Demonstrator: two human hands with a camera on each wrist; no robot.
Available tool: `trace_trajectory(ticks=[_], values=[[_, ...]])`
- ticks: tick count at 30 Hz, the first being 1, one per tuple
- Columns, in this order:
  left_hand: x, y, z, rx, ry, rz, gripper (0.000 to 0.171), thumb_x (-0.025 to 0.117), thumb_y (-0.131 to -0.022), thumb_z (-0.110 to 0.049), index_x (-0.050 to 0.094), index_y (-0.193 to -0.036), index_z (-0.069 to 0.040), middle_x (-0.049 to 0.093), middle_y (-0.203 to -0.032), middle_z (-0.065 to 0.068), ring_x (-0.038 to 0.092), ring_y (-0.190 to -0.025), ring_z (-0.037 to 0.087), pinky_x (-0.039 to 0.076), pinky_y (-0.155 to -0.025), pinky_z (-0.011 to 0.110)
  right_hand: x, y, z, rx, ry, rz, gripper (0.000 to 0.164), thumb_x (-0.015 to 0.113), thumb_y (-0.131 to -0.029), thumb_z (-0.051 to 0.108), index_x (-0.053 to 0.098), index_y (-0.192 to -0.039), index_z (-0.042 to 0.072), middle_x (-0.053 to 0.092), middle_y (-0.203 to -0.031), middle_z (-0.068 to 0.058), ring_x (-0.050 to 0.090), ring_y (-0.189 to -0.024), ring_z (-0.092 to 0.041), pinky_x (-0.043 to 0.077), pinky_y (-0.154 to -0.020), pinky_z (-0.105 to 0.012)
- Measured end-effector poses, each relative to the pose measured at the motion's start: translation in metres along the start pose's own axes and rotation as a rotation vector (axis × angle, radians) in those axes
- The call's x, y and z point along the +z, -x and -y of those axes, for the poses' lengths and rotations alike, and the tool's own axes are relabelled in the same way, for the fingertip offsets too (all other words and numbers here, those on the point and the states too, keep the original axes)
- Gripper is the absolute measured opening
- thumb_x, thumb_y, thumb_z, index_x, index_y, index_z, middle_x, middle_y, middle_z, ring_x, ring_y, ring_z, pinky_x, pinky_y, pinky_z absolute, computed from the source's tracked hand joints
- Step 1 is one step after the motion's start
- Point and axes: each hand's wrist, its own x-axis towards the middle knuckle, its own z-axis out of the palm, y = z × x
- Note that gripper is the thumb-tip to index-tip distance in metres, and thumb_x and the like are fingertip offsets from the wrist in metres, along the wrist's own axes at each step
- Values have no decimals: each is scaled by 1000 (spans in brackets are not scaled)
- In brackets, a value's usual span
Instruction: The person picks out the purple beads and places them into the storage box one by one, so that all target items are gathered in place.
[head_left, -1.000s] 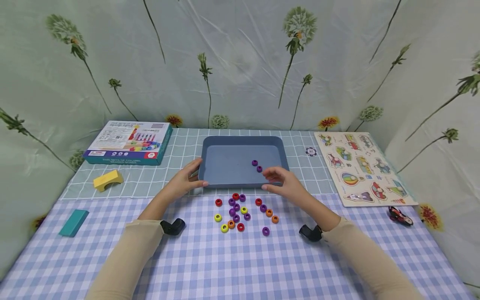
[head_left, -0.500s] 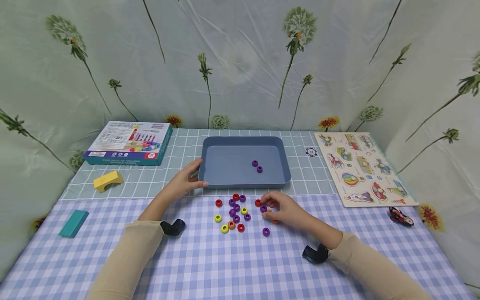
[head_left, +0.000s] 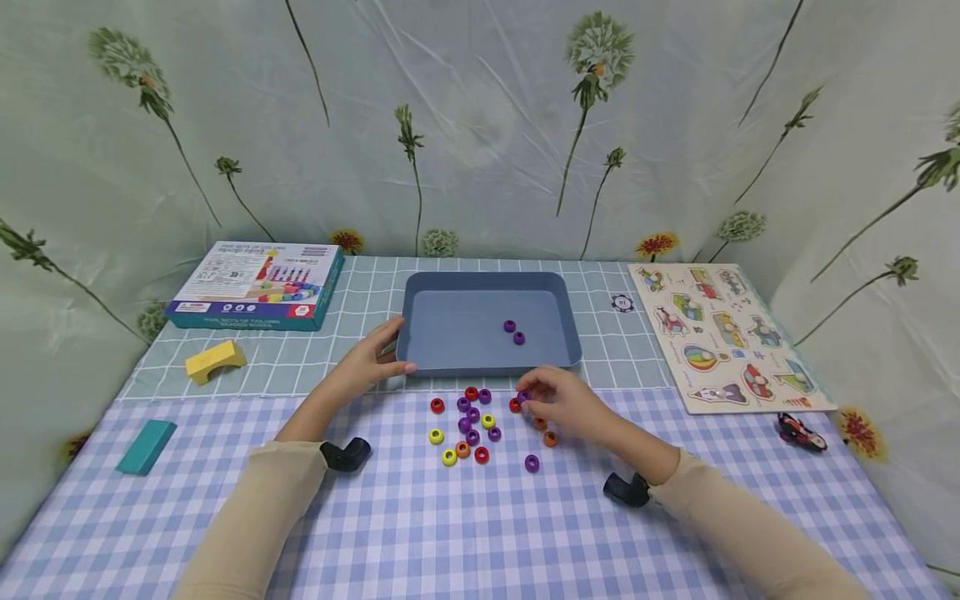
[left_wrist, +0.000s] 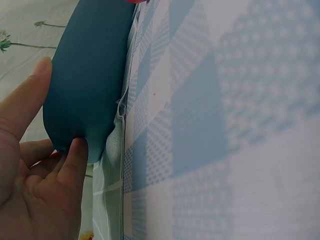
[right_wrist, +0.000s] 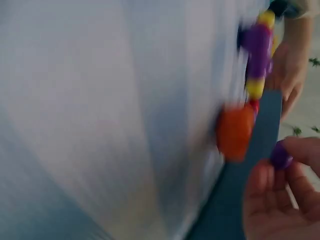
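At the front left corner of the blue-grey tray [head_left: 450, 367], my left hand [head_left: 369, 358] holds the rim, thumb at the front wall and fingers along the left side. In the left wrist view the fingers [left_wrist: 75, 167] touch the tray wall [left_wrist: 92, 75]. My right hand [head_left: 566, 404] pinches a purple bead [right_wrist: 281, 156] between thumb and fingertips, over the tablecloth just in front of the tray. A red bead [head_left: 515, 405] lies beside those fingertips, with an orange bead [head_left: 551, 438] below the hand. Inside the tray are two purple beads [head_left: 519, 337].
Several red, yellow, purple and orange beads lie in front of the tray, among them a yellow bead [head_left: 436, 436]. A toy box [head_left: 255, 283], a yellow arch block [head_left: 215, 360] and a teal block [head_left: 146, 447] are at left. A puzzle board [head_left: 723, 333] lies at right.
From over the tray my right hand came down to the loose beads, took hold of a purple one and lifted it slightly toward the tray. The left hand has stayed put.
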Motion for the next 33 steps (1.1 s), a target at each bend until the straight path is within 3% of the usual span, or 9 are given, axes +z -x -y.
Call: trace_trajectory(ticks=[7,16,23,33], values=[[0,1,-1,11,16,4,85,65,-69,-27,12,-134,-12,6,-137,4,15,-122,21,28,-92,36,-24,-35,1,-76,-93,-109,22,59,-76,7,56,-97,2,54,-92,-5,52,-78,-14,46,-69,-24],[-1,2,-3,32,26,13,87,65,-68,-30,12,-133,-10,7,-137,5,16,-122,21,28,-92,35,-36,-85,-29,70,-62,-159,21,59,-75,4,57,-96,1,57,-92,-10,53,-82,-18,45,-71,-28],[-1,2,-3,26,22,10,86,65,-68,-30,12,-134,-11,7,-137,4,17,-121,20,29,-92,34,-36,-96,-34,162,13,-100,20,56,-76,0,59,-96,4,56,-93,-10,51,-85,-20,44,-73,-30],[-1,4,-9,14,22,22,85,64,-70,-25,11,-133,-9,6,-137,7,16,-121,24,28,-92,37,-38,-94,-31,133,30,-85,25,56,-76,2,55,-101,0,55,-97,-13,50,-87,-22,41,-77,-32]])
